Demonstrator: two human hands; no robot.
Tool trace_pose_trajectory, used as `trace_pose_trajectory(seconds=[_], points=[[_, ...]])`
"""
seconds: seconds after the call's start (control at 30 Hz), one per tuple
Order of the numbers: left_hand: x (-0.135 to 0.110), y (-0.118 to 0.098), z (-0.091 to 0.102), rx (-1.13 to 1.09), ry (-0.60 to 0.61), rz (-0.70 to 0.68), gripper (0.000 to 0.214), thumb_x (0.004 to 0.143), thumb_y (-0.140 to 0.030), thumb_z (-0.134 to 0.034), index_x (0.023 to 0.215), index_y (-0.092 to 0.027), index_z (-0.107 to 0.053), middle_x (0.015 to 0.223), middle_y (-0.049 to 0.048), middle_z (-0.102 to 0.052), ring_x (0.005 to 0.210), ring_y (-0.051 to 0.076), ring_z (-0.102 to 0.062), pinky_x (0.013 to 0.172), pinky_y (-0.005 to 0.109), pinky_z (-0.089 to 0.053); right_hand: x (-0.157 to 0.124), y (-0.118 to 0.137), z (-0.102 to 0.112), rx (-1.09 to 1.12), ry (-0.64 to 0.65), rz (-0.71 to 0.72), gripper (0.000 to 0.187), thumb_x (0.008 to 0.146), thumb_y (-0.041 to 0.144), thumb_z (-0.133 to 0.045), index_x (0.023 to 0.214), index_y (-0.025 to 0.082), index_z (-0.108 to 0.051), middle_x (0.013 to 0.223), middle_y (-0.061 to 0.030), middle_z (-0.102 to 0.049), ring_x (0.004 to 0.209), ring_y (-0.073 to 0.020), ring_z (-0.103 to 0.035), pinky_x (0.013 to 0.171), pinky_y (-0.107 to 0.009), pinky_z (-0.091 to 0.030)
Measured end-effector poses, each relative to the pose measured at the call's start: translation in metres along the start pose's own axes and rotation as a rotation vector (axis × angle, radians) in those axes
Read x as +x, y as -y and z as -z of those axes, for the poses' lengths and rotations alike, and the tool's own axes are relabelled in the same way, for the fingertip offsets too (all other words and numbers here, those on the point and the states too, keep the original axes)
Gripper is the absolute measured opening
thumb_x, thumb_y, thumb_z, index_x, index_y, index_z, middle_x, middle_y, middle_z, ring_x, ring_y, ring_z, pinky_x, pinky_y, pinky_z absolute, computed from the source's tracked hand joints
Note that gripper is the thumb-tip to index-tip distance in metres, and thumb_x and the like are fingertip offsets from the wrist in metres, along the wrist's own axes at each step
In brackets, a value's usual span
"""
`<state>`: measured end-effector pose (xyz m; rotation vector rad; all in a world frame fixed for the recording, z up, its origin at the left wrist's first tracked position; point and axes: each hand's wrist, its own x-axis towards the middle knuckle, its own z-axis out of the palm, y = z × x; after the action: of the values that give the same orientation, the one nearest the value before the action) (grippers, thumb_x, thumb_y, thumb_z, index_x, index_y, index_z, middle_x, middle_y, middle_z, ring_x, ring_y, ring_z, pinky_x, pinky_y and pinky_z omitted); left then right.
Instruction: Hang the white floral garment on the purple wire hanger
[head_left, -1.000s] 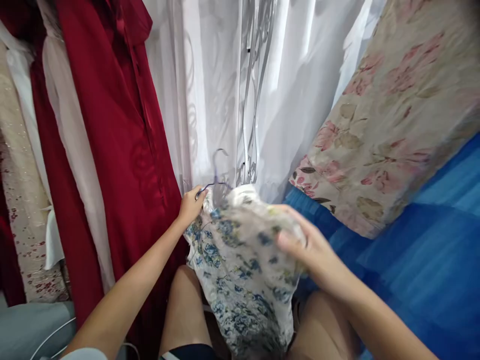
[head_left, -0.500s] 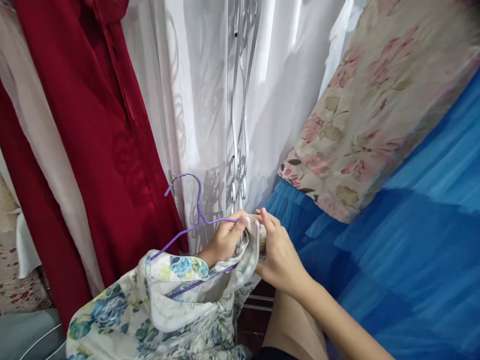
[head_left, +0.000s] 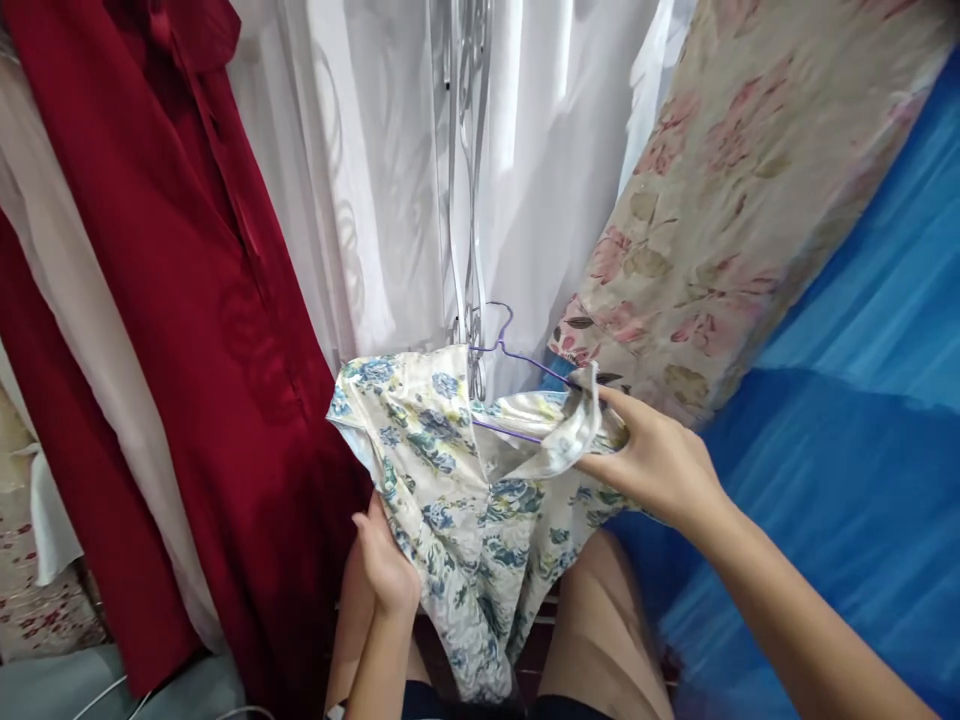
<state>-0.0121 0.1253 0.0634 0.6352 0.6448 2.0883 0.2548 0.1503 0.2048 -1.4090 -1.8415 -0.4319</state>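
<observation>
A cream dress [head_left: 442, 440] with blue and yellow flowers hangs in front of me on a thin purple wire hanger [head_left: 501, 346]. The hanger's hook points up, and part of its frame shows through the open neckline. My right hand [head_left: 664, 455] grips the dress at the right shoulder, thumb and fingers around the cloth and the hanger's end; the pale inner facing is folded outward there. My left hand [head_left: 391, 560] touches the dress's left edge below the sleeve. Its thumb stands apart from the fingers, which are partly hidden behind the cloth.
A dark red garment [head_left: 172, 300] hangs at left. White curtains [head_left: 390, 180] and a white scrolled metal stand [head_left: 466, 200] are behind. At right hang a pink-flowered cloth [head_left: 697, 230] and blue ruffled tulle [head_left: 817, 500]. My bare legs [head_left: 600, 620] are below the dress.
My left hand has left the neckline and moved down to the dress's left side. The dress and hanger have shifted right and up, more upright. My right hand has moved right with the shoulder.
</observation>
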Motion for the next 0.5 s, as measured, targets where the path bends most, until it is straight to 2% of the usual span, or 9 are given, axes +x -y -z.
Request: trace_pose_trajectory(seconds=[0.07, 0.17, 0.23, 0.37, 0.43, 0.5], points=[[-0.013, 0.004, 0.017, 0.105, -0.072, -0.044, 0.064, 0.082, -0.054, -0.064, 0.137, -0.023, -0.053, 0.138, 0.0101, -0.058, 0.132, 0.029, -0.049, 0.108, 0.037, -0.041, 0.007, 0.009, -0.003, -0.002, -0.032, 0.050, 0.072, 0.068, 0.047, -0.074, 0.135, 0.027, -0.057, 0.120, -0.0068, -0.071, 0.093, -0.0337, -0.071, 0.066, -0.032, -0.050], [-0.023, 0.011, 0.035, 0.289, -0.083, 0.026, 0.065, 0.074, -0.036, -0.078, 0.134, -0.021, -0.057, 0.127, 0.0104, -0.065, 0.122, 0.029, -0.058, 0.101, 0.035, -0.047, 0.005, 0.008, -0.009, 0.035, -0.037, 0.139, 0.075, 0.069, 0.042, -0.073, 0.138, 0.024, -0.053, 0.128, -0.0068, -0.067, 0.103, -0.0325, -0.069, 0.076, -0.033, -0.052], [-0.027, 0.019, 0.045, 0.343, -0.143, 0.073, 0.060, 0.072, -0.035, -0.080, 0.126, -0.018, -0.062, 0.119, 0.0112, -0.068, 0.118, 0.030, -0.061, 0.100, 0.037, -0.047, 0.001, 0.001, -0.011, 0.092, 0.005, 0.202, 0.074, 0.070, 0.038, -0.072, 0.140, 0.024, -0.051, 0.132, -0.0063, -0.064, 0.110, -0.0305, -0.066, 0.083, -0.033, -0.052], [-0.040, 0.040, 0.060, 0.376, -0.265, 0.162, 0.052, 0.071, -0.035, -0.077, 0.118, -0.017, -0.064, 0.113, 0.0105, -0.070, 0.116, 0.031, -0.061, 0.099, 0.041, -0.048, -0.007, -0.012, -0.007, 0.144, 0.065, 0.260, 0.076, 0.072, 0.029, -0.068, 0.144, 0.025, -0.045, 0.133, -0.0071, -0.062, 0.112, -0.0291, -0.064, 0.086, -0.035, -0.051], [-0.050, 0.048, 0.068, 0.444, -0.295, 0.226, 0.042, 0.072, -0.035, -0.074, 0.110, -0.018, -0.067, 0.110, 0.0098, -0.070, 0.112, 0.031, -0.063, 0.095, 0.042, -0.050, -0.020, -0.010, -0.009, 0.168, 0.011, 0.272, 0.074, 0.072, 0.027, -0.067, 0.143, 0.024, -0.046, 0.137, -0.0087, -0.058, 0.121, -0.0328, -0.056, 0.098, -0.043, -0.045], [-0.062, 0.053, 0.076, 0.524, -0.320, 0.263, 0.033, 0.071, -0.036, -0.070, 0.100, -0.019, -0.068, 0.106, 0.0093, -0.071, 0.109, 0.032, -0.063, 0.093, 0.041, -0.051, -0.045, 0.001, -0.018, 0.266, -0.142, 0.201, 0.067, 0.074, 0.028, -0.066, 0.139, 0.023, -0.050, 0.139, -0.0113, -0.054, 0.129, -0.0365, -0.047, 0.107, -0.051, -0.035]])
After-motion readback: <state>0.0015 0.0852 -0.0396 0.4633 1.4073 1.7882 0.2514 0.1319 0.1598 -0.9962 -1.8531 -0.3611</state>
